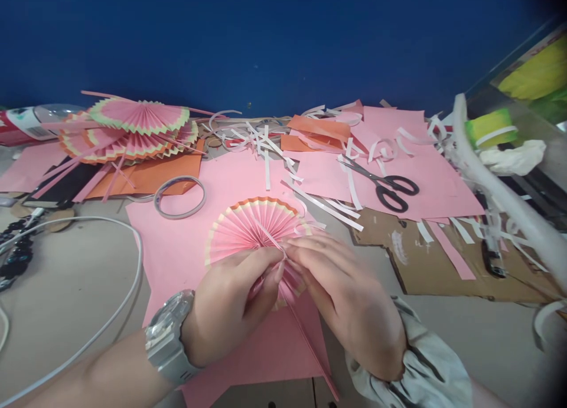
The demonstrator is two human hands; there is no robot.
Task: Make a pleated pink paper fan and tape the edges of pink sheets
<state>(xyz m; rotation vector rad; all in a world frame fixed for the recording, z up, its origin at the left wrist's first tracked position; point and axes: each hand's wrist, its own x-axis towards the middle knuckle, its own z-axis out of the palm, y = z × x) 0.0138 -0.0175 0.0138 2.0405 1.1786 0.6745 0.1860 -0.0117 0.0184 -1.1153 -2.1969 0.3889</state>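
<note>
A pleated pink paper fan with a cream and orange edge lies spread over pink paper sheets. My left hand is closed at the fan's centre, thumb and forefinger pinched together. From the right, my right hand meets it with its fingertips also pinched. A narrow pink paper stick runs from between the fingertips down toward the table's front edge. The fingers cover the fan's lower middle, so how the stick meets the pleats is hidden.
A tape roll lies left of the fan, black-handled scissors to the right. Finished-looking fans are piled at the back left. White strips, a utility knife on cardboard and a white cable lie around.
</note>
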